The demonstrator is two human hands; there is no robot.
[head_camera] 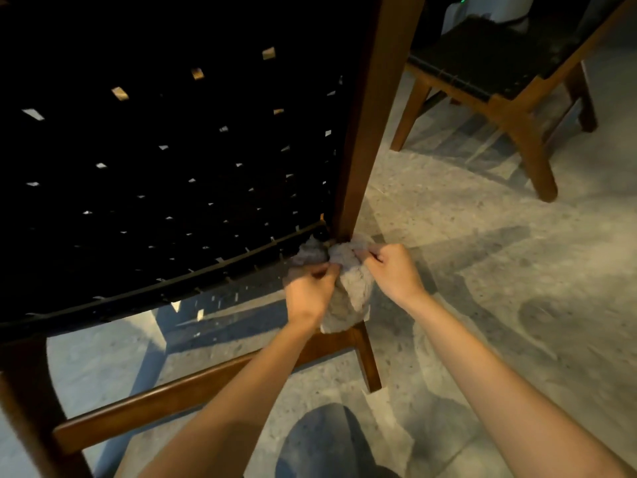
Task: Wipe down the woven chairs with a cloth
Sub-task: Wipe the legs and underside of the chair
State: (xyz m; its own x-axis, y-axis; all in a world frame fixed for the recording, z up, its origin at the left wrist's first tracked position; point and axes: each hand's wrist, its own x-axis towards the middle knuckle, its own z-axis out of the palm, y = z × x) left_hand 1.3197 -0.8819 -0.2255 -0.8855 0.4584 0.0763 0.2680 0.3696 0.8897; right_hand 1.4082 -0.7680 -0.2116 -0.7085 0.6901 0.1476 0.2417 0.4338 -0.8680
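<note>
Both hands, left hand (309, 295) & right hand (393, 270), pinching the grey cloth (351, 288) bunched at frame center, right against the woven chair (165, 160) where its wood post meets the black weave.

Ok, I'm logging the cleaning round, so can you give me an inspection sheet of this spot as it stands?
Surface: speckled floor, crossed by shadows.
Job's things: grey cloth bunched at the lower corner of the near chair, where its wooden post meets the black woven back.
Clutter: nothing seen.
Hands: left hand and right hand both grip the cloth.
Cables: nothing clearly seen.
Surroundings: second chair at upper right, a white object behind it; the person's knee at the bottom edge.
</note>
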